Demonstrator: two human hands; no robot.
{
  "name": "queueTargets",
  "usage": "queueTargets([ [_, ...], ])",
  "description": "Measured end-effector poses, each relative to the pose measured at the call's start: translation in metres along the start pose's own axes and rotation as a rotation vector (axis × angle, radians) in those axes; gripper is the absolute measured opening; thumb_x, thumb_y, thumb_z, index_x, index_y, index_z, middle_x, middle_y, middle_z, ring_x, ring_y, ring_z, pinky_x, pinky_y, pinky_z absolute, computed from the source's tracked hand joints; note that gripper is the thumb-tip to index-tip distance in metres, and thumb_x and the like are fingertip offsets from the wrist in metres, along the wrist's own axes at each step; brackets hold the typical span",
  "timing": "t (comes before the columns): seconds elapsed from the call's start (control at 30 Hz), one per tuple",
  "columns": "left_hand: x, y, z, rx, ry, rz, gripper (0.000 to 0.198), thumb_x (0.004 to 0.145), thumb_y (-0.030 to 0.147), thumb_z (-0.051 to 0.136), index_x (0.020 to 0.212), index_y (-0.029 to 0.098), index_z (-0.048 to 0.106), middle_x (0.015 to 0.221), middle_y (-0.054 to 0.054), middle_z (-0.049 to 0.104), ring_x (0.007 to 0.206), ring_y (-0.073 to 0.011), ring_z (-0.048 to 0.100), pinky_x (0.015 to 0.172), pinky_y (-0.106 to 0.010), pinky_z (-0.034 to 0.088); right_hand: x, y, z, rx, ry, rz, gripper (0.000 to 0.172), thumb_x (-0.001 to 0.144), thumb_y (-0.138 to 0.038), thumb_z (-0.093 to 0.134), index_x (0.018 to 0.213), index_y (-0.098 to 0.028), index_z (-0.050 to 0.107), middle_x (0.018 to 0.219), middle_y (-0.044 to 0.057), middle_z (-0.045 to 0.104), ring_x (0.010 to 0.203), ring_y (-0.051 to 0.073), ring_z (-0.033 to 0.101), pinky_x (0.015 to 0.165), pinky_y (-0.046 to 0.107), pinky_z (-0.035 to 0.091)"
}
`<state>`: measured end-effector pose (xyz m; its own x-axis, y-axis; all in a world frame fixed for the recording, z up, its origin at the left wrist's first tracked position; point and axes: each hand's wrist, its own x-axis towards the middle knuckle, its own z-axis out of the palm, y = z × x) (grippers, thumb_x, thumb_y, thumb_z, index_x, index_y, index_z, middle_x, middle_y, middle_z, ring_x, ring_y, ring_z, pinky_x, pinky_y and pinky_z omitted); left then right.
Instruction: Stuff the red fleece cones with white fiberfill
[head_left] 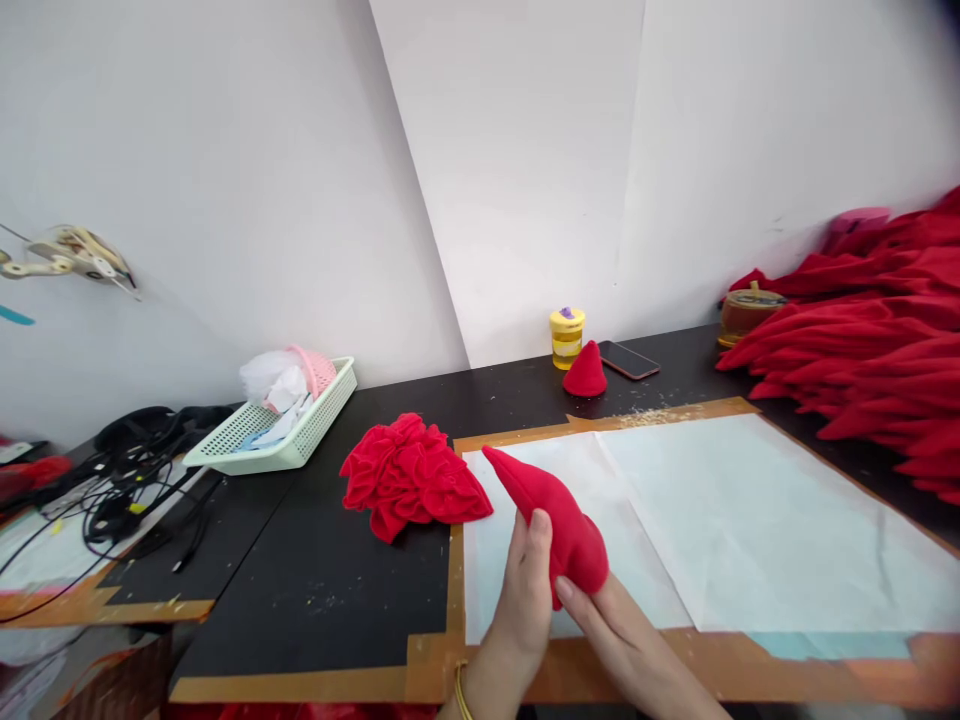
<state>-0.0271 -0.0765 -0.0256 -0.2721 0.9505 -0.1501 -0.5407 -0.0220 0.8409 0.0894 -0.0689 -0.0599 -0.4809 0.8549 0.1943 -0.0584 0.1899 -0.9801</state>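
Note:
A red fabric cone [559, 520] is held between both hands above the white paper sheet [750, 520]. My left hand [525, 600] grips its near left side with the thumb on the cloth. My right hand [622, 630] holds its rounded wide end from below, fingers closed under it. The cone's pointed tip aims up and left. A crumpled heap of red fabric pieces [411, 475] lies just left of the hands on the black table [315, 570].
A big pile of red cones [862, 340] fills the right side. One small red cone [585, 372], a yellow jar [566, 336] and a phone [628, 360] stand at the back. A pale green basket [277, 425] and black cables [127, 480] lie left.

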Motion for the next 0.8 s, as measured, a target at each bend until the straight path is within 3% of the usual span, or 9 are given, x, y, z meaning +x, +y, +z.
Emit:
queueTargets([
  [0.07,0.004,0.005,0.004,-0.039,-0.009,-0.035,0.047,0.084,0.056,0.071,0.113,0.02,0.075,0.124,-0.012,0.073,0.13,-0.0338,0.058,0.115,-0.046,0.04,0.002,-0.006,-0.004,-0.118,-0.042,-0.077,0.054,0.103,-0.043,0.048,0.155,-0.03,0.041,0.155,0.009,0.049,0.143,0.031,0.045,0.121,0.056,0.03],
  [0.13,0.007,0.011,0.006,-0.12,0.03,-0.067,0.055,0.084,0.062,0.067,0.112,0.015,0.073,0.117,-0.016,0.075,0.122,-0.0365,0.064,0.111,-0.05,0.044,0.002,-0.011,-0.008,-0.22,-0.036,-0.203,0.05,0.103,-0.034,0.05,0.152,-0.032,0.046,0.15,0.007,0.055,0.138,0.03,0.05,0.119,0.052,0.037],
  [0.23,0.012,0.019,0.003,-0.189,0.12,-0.035,0.065,0.08,0.069,0.067,0.114,0.013,0.07,0.118,-0.017,0.074,0.121,-0.0371,0.064,0.108,-0.049,0.046,-0.002,-0.012,-0.012,-0.305,0.137,-0.401,0.042,0.098,-0.022,0.056,0.138,-0.034,0.06,0.137,0.005,0.065,0.128,0.026,0.058,0.108,0.04,0.049],
  [0.3,0.013,0.021,0.001,-0.192,0.148,0.01,0.07,0.079,0.073,0.066,0.119,0.016,0.068,0.124,-0.016,0.072,0.127,-0.0359,0.06,0.109,-0.046,0.045,-0.006,-0.008,-0.01,-0.276,0.29,-0.411,0.038,0.096,-0.019,0.059,0.13,-0.033,0.065,0.126,0.005,0.07,0.113,0.023,0.065,0.096,0.033,0.055],
  [0.4,0.011,0.016,-0.003,-0.094,0.113,0.012,0.074,0.08,0.077,0.059,0.117,0.014,0.07,0.123,-0.017,0.072,0.131,-0.037,0.056,0.109,-0.046,0.045,-0.004,-0.006,0.003,-0.055,0.344,-0.221,0.032,0.091,-0.029,0.068,0.124,-0.028,0.068,0.119,0.007,0.073,0.1,0.023,0.07,0.086,0.031,0.058],
  [0.53,0.006,0.006,-0.008,0.161,0.128,0.097,0.061,0.086,0.068,0.061,0.115,0.015,0.071,0.123,-0.015,0.072,0.128,-0.0344,0.057,0.11,-0.043,0.043,0.008,-0.016,0.025,0.457,0.358,0.093,0.041,0.084,-0.043,0.077,0.118,-0.027,0.061,0.12,0.007,0.074,0.112,0.027,0.069,0.094,0.037,0.057],
  [0.6,0.006,0.008,-0.01,0.183,0.117,0.13,0.055,0.087,0.061,0.064,0.118,0.017,0.069,0.123,-0.014,0.072,0.125,-0.0325,0.06,0.109,-0.042,0.044,0.012,-0.021,0.029,0.628,0.371,0.155,0.041,0.084,-0.045,0.077,0.115,-0.028,0.056,0.111,0.005,0.077,0.104,0.026,0.071,0.091,0.037,0.057],
  [0.7,0.01,0.021,-0.013,0.082,0.001,0.145,0.049,0.085,0.05,0.072,0.122,0.019,0.064,0.12,-0.012,0.072,0.118,-0.0314,0.065,0.103,-0.043,0.049,0.013,-0.02,0.025,0.715,0.36,0.213,0.043,0.084,-0.047,0.077,0.112,-0.028,0.05,0.095,0.002,0.079,0.082,0.023,0.072,0.075,0.032,0.056],
  [0.8,0.015,0.032,-0.011,0.016,-0.03,0.146,0.042,0.082,0.043,0.077,0.114,0.018,0.065,0.108,-0.012,0.076,0.115,-0.032,0.067,0.099,-0.043,0.051,0.011,-0.013,0.017,0.678,0.34,0.259,0.054,0.085,-0.05,0.077,0.123,-0.028,0.046,0.095,0.004,0.079,0.078,0.022,0.071,0.07,0.03,0.054],
])
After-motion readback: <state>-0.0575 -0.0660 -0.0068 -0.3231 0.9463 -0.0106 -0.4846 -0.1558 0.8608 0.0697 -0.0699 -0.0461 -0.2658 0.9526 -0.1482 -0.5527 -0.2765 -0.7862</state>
